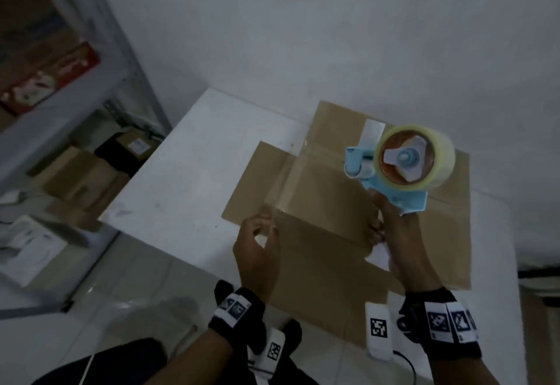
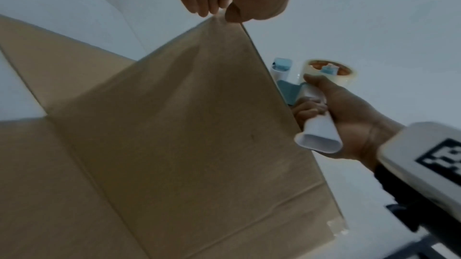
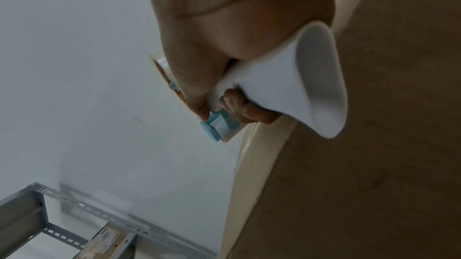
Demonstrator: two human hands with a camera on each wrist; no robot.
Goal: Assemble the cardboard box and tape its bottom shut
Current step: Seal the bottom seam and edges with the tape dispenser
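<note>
A brown cardboard box lies on the white table, a seam running across its upper face. My right hand grips the white handle of a blue tape dispenser, which carries a roll of clear tape and is held above the box. A strip of clear tape runs from the dispenser down and left to my left hand. The left hand's fingertips pinch the strip's free end over the box's near left part. The strip hangs off the blue roller.
Grey metal shelving stands left of the table and holds a red package and boxes. More cardboard boxes sit on the floor below it. A white wall is close behind the table. The table's near edge is at my wrists.
</note>
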